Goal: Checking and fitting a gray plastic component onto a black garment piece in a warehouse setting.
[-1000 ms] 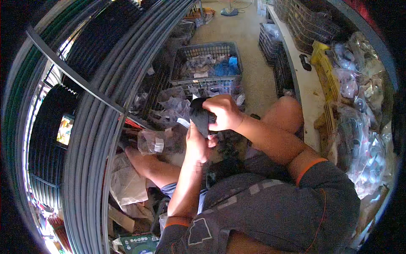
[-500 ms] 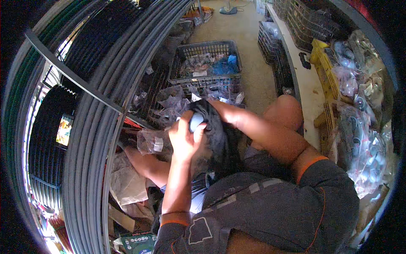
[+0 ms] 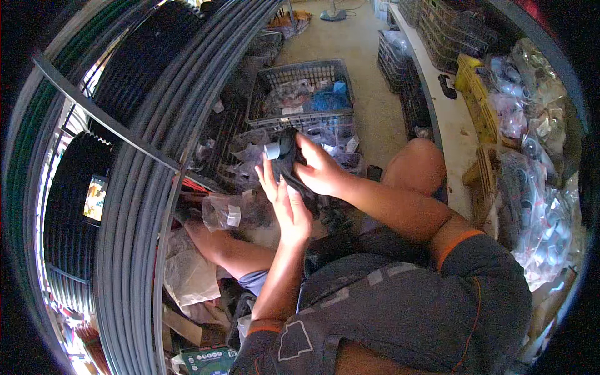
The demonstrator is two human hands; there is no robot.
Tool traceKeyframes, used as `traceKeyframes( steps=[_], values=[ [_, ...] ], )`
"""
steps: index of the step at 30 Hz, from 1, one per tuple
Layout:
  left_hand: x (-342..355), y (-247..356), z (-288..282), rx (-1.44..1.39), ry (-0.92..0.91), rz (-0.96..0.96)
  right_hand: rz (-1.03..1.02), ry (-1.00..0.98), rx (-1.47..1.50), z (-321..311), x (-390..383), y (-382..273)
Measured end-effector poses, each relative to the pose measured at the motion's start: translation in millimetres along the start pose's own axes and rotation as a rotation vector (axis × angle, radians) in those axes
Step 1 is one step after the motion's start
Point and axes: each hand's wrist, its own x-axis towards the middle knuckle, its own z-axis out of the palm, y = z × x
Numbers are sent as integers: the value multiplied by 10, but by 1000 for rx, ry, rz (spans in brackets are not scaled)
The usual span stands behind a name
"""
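Note:
A light grey cylindrical fitting (image 3: 272, 150) pokes out of a bunched black cloth (image 3: 285, 169) in front of me. My right hand (image 3: 315, 169) grips the cloth from the right side. Just below the fitting, my left hand (image 3: 286, 209) has its fingers stretched upward against the cloth's left side, not wrapped round it. Behind them are clear plastic bags (image 3: 247, 156) with white labels, and another bag (image 3: 222, 211) lies to the lower left.
A black crate (image 3: 347, 112) of bagged items stands ahead. Racked grey pipes (image 3: 125, 237) line the left, with a metal bar across them. On the right are a pale ledge (image 3: 431, 69), stacked crates (image 3: 475, 119) and bagged fittings (image 3: 544, 231). My bent legs are below.
Both hands have shifted upward since half a second ago, with the cloth and fitting raised and turned. My left fingers, earlier curled round the fitting, are now straightened.

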Motion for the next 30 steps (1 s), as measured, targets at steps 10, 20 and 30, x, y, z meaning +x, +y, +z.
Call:
traceKeyframes(
  steps=[10, 20, 30],
  values=[
    [102, -122, -171, -568, 195, -357, 57, 108, -514, -81, 39, -113],
    [165, -313, -166, -693, 282, -305, 92, -134, -66, -134, 42, -202],
    [47, -239, -119, -1162, 116, -515, 201, -155, 169, -78, 27, -177]
  ],
)
